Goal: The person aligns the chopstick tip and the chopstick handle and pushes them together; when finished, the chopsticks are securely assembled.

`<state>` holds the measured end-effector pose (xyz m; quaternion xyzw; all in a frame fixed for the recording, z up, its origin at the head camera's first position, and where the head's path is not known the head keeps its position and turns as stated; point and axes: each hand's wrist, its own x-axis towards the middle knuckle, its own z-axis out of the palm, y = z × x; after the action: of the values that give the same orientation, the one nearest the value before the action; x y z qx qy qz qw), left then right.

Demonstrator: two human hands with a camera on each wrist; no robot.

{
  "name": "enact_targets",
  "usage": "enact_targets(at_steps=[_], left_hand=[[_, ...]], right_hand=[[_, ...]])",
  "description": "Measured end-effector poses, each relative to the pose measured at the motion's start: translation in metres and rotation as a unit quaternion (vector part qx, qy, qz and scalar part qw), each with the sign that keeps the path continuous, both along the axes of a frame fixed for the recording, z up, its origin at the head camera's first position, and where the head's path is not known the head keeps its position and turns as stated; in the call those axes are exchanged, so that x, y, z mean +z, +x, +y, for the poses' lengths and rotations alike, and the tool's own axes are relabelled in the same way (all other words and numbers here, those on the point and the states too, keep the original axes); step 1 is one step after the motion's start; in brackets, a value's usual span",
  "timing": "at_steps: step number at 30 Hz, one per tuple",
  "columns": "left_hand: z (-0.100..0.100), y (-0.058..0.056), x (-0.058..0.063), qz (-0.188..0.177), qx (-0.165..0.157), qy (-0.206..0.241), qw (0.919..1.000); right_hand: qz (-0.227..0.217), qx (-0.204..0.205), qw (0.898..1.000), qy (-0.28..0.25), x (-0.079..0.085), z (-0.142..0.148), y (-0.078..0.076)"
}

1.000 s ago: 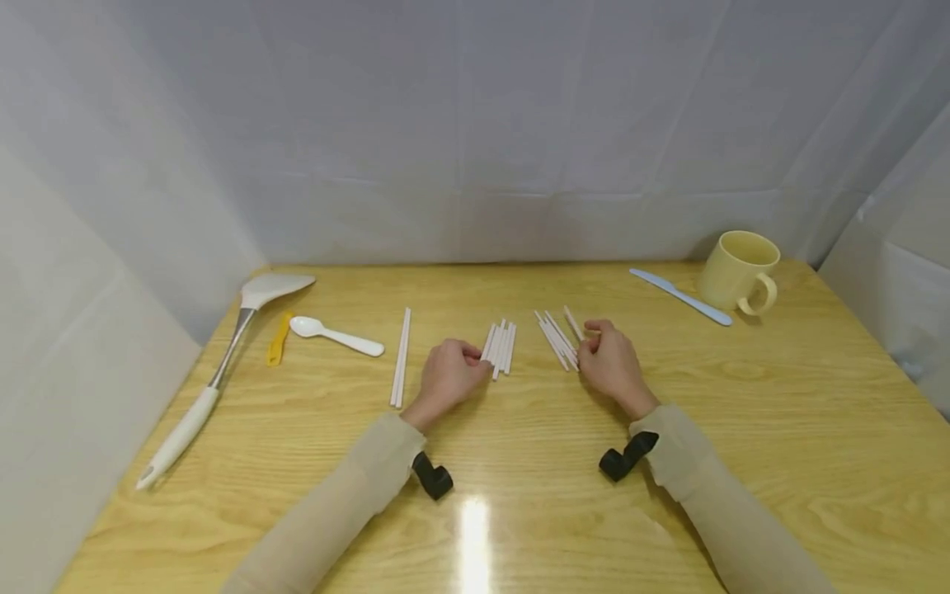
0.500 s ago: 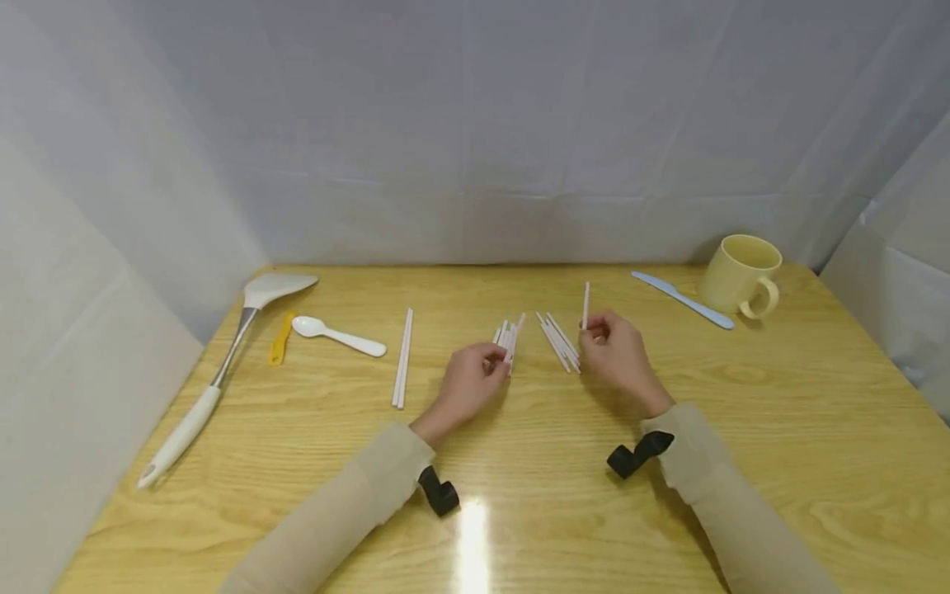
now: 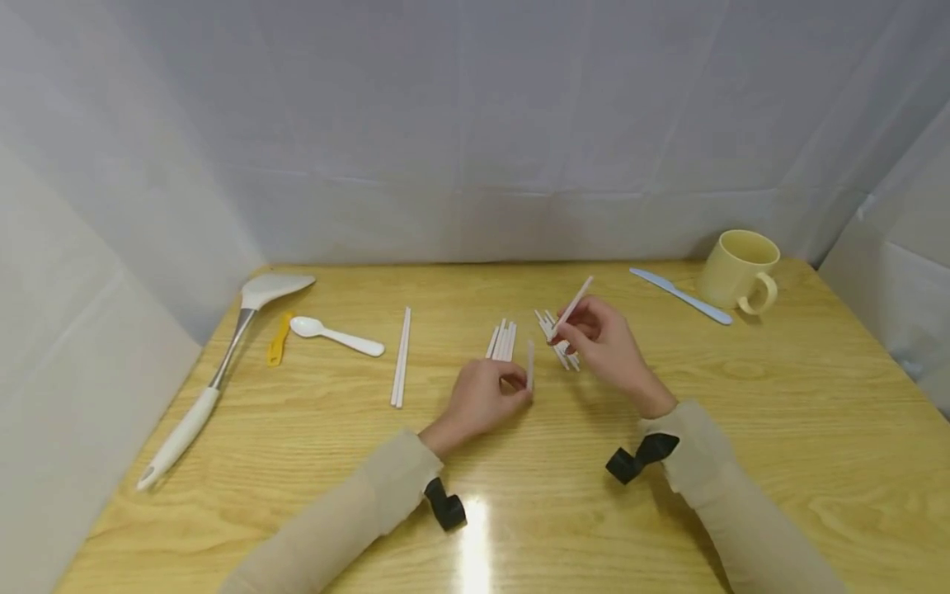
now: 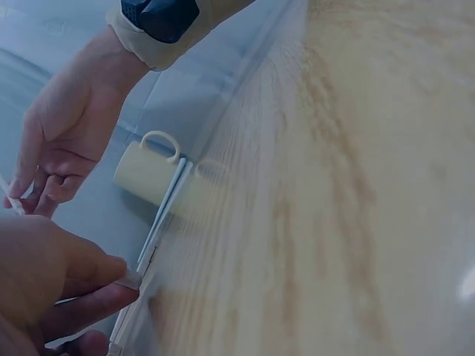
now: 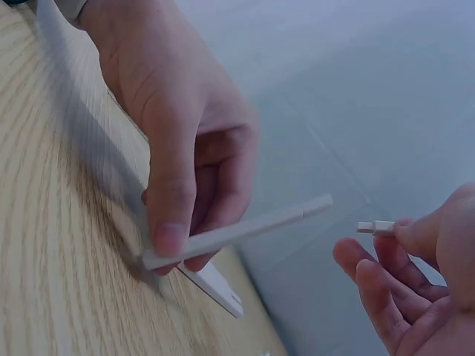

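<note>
I see the left hand [image 3: 481, 400] pinching one white stick [image 3: 530, 361] by its lower end beside the left pile [image 3: 510, 340], the right hand [image 3: 618, 351] pinching a slanted stick [image 3: 575, 302] above the right pile [image 3: 562, 357]; light fingertip grips, free ends apart, would serve best
</note>
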<state>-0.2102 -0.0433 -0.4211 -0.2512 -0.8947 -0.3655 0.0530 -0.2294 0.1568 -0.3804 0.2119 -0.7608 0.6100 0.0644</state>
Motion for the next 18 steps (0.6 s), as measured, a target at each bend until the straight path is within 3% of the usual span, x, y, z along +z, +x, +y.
enact_targets(at_steps=[6,12,18], left_hand=[[0.0009,-0.0001,-0.0035,-0.009,-0.009,-0.005,0.9999],[0.0065,0.0017,-0.0024,-0.016,-0.037,-0.005,0.9992],[0.0052,0.0012,-0.0014,-0.002,-0.027,-0.02,0.9994]], right_hand=[[-0.021,0.03,0.999,-0.006,-0.0005,-0.0077,0.0011],[-0.034,0.014,0.999,0.023,-0.005,-0.0045,0.0052],[-0.021,0.029,0.999,0.031,-0.005,-0.0053,0.0011]])
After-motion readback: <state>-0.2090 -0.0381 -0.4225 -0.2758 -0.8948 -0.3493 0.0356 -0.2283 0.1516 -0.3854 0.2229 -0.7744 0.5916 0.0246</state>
